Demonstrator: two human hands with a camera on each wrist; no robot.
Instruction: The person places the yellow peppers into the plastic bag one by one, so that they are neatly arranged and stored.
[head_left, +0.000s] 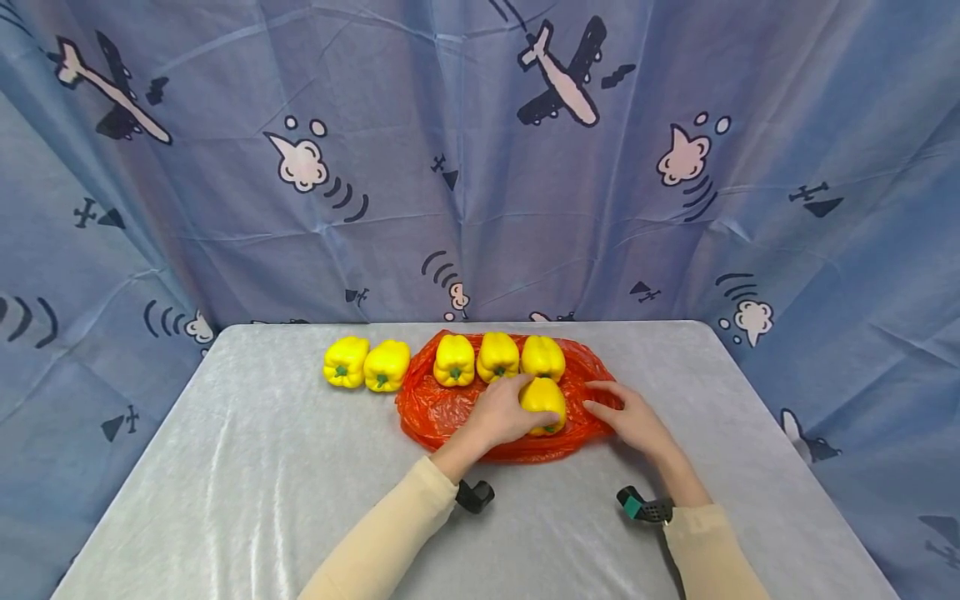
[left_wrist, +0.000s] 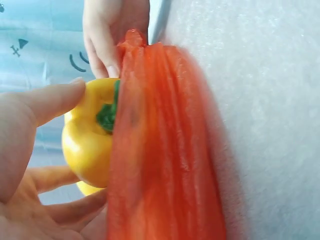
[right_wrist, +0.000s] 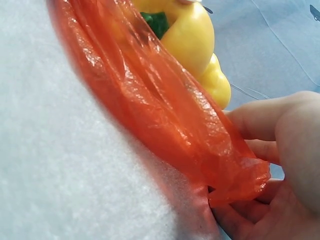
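My left hand (head_left: 504, 410) grips a yellow bell pepper (head_left: 543, 403) at the front right of a spread red plastic bag (head_left: 448, 410). Thumb and fingers lie on opposite sides of this pepper, and its green stem (left_wrist: 106, 116) faces the left wrist camera. At the bag's right edge, my right hand (head_left: 636, 423) has its thumb and fingers around the gathered red film (right_wrist: 240, 182). Behind the held pepper, three more peppers stand in a row on the bag: a left one (head_left: 454, 361), a middle one (head_left: 498, 357) and a right one (head_left: 543, 357).
Two yellow bell peppers, an outer one (head_left: 346, 362) and an inner one (head_left: 387, 366), stand side by side on the table left of the bag. A pale cloth covers the table (head_left: 247, 467). Behind it hangs a blue curtain (head_left: 420, 167) with printed planes.
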